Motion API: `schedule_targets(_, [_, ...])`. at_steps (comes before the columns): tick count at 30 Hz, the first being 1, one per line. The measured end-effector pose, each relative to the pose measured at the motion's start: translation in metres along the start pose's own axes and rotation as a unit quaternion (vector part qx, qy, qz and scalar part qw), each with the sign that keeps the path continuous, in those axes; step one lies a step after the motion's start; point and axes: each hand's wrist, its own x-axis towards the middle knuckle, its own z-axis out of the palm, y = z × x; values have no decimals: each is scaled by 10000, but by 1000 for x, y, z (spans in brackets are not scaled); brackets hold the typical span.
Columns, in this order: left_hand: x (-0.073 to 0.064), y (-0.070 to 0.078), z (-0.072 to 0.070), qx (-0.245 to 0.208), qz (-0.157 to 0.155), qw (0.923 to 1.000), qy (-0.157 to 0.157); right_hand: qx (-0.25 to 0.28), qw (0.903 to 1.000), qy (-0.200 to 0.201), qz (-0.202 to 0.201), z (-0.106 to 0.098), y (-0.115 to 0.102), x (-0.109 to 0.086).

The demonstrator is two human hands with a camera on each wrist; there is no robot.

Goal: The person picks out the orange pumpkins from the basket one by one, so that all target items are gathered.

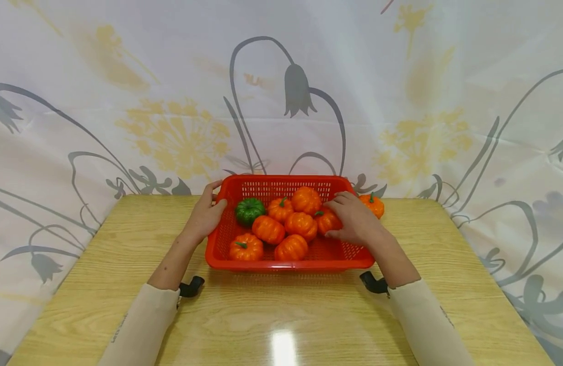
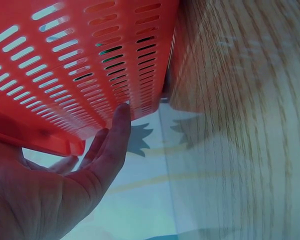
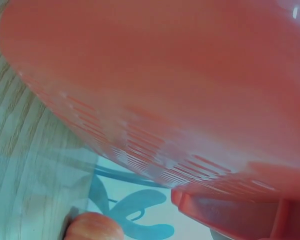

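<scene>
A red plastic basket (image 1: 290,265) stands on the table with several small orange pumpkins (image 1: 301,226) and one green pumpkin (image 1: 249,211) inside. My left hand (image 1: 206,216) is at the basket's left rim, its fairly straight fingers along the outside of the slotted wall (image 2: 110,60) in the left wrist view. Reaching over the right rim, my right hand (image 1: 354,218) has its fingers and thumb around an orange pumpkin (image 1: 326,221) at the right of the group. In the right wrist view, the basket wall (image 3: 140,75) hides that hand.
Another orange pumpkin (image 1: 374,204) lies on the table outside the basket, behind my right hand. The wooden table (image 1: 244,320) reaches back to a flower-printed cloth (image 1: 281,101). Black wrist mounts (image 1: 191,286) stick out beside both forearms.
</scene>
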Motion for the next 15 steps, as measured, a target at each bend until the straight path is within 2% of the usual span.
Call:
schedule_targets(11, [-1,2,0,129,48,9999,17,133,9999,-4,51,-5,-2,-3])
schedule_targets(15, [-1,2,0,151,41,9999,25,330,9994,41,92,-9,-4,-6])
